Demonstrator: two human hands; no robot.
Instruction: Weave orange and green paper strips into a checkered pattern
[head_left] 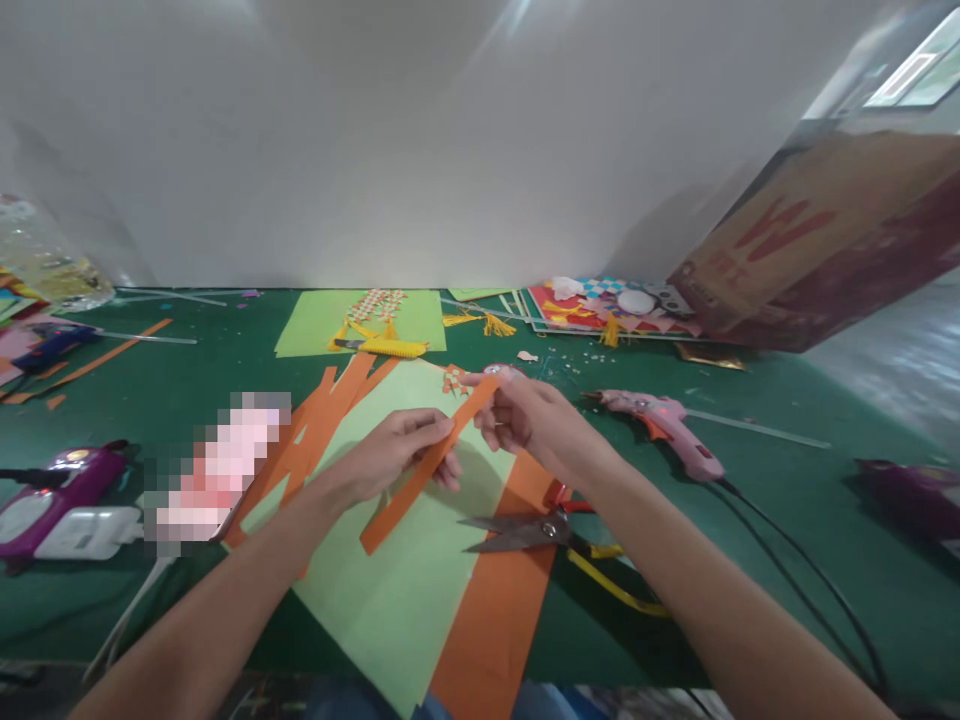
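Observation:
An orange paper strip [401, 510] slants between my two hands, above a light green paper sheet [382, 600]. My left hand [411, 445] pinches it near the middle, thumb on top. At its upper end my right hand [529, 415] grips it with bent fingers. Below my right wrist lie scissors [525, 532] with red and yellow handles, blades apart, resting on a wide orange paper piece [495, 610]. Several more orange strips [330, 420] lie along the left edge of the green sheet. Small orange-and-white paper bits [454, 380] sit just beyond my hands.
A pink glue gun [664, 425] with its cord lies to the right. A yellow utility knife [386, 347] rests by another green sheet [307, 320]. At left are a blurred-out pink item [225, 470] and a purple power socket [75, 490]. A brown paper bag [817, 240] stands back right.

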